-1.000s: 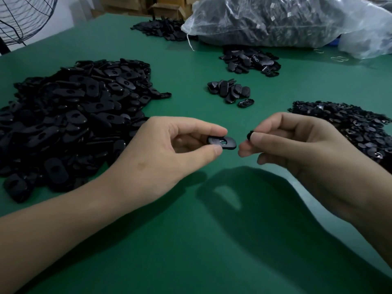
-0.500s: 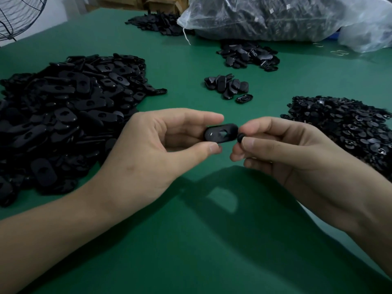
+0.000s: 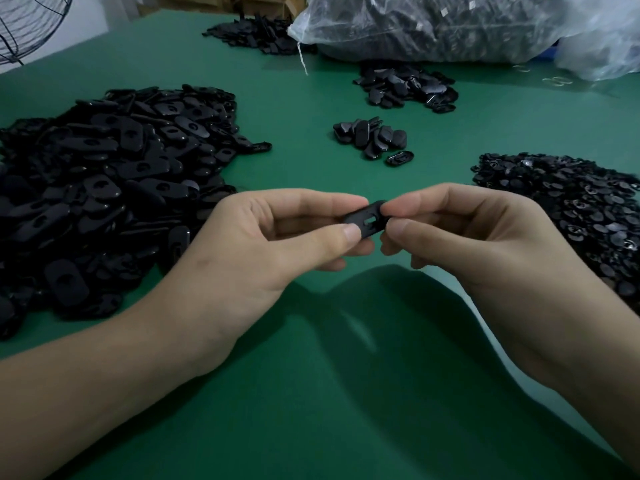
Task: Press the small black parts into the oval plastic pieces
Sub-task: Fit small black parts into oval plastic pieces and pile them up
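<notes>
A black oval plastic piece (image 3: 366,220) with a slot in its middle is held above the green table (image 3: 311,393). My left hand (image 3: 277,244) pinches its left end between thumb and forefinger. My right hand (image 3: 467,237) pinches the right end of the same piece with thumb and forefinger. The small black part is hidden under my right fingertips. A big heap of oval pieces (image 3: 104,188) lies at the left. A heap of small black parts (image 3: 581,209) lies at the right.
A small cluster of oval pieces (image 3: 372,138) sits behind my hands, with another pile (image 3: 405,86) farther back. A clear bag full of parts (image 3: 450,26) and one more pile (image 3: 252,32) line the far edge. A fan grille (image 3: 24,26) stands top left.
My right hand moved left with the small part until its fingertips closed on the right end of the oval piece. My left hand tilted the piece so its slot faces me.
</notes>
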